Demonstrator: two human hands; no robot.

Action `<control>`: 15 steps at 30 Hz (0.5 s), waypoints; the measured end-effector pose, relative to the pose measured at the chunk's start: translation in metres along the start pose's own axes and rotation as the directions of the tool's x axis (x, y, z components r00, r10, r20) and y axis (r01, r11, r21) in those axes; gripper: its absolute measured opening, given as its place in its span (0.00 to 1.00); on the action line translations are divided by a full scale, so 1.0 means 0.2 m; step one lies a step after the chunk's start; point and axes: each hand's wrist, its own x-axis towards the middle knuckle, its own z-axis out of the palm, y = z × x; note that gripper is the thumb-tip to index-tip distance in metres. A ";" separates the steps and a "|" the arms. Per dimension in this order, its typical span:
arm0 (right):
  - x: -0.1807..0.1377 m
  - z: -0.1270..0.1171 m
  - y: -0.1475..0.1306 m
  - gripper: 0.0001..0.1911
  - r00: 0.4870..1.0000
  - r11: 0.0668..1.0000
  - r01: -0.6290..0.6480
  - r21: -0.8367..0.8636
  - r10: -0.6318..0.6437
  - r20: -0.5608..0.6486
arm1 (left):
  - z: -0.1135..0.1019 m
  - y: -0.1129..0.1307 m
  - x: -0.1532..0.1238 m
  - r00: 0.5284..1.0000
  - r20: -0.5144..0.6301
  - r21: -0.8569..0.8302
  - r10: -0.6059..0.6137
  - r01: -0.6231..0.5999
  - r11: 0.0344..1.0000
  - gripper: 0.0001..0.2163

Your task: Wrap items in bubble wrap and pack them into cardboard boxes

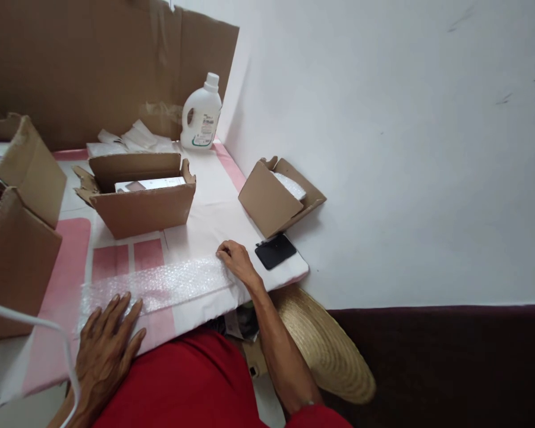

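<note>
Table (209, 205): bubble wrap (160, 285), open carton (142, 205), small box (271, 205), white bottle (201, 116), black phone (275, 251).

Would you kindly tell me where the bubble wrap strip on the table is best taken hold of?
Probably at its two short ends, pinched from the near table edge. The bubble wrap strip lies flat, long and thin across the table, so a middle grip would likely let it sag. The left hand rests flat on one end, the right hand on the other.

Boxes and clutter on the counter (214, 202).
An open carton (142, 208) holds a white pack (154, 183); behind it lie papers (134, 139) and a bottle (201, 116), against a cardboard sheet (93, 65). A small box (271, 205) lies tipped by the wall, a black slab (275, 251) just beside it. A straw hat (325, 345) sits below the edge.
</note>
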 end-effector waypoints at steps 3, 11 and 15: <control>-0.01 -0.03 0.00 0.08 0.999 0.999 0.008 0.036 -0.009 0.038 | 0.00 0.01 0.00 1.000 0.003 0.004 -0.006 0.006 1.000 0.28; -0.02 0.00 -0.02 0.03 1.000 0.999 -0.023 0.028 0.023 0.000 | -0.01 0.01 -0.01 0.999 0.012 -0.013 -0.032 0.032 0.999 0.28; -0.01 0.02 -0.02 0.03 0.999 1.000 -0.027 0.007 0.027 -0.024 | 0.00 0.01 0.00 1.000 0.005 -0.011 -0.025 0.025 1.000 0.26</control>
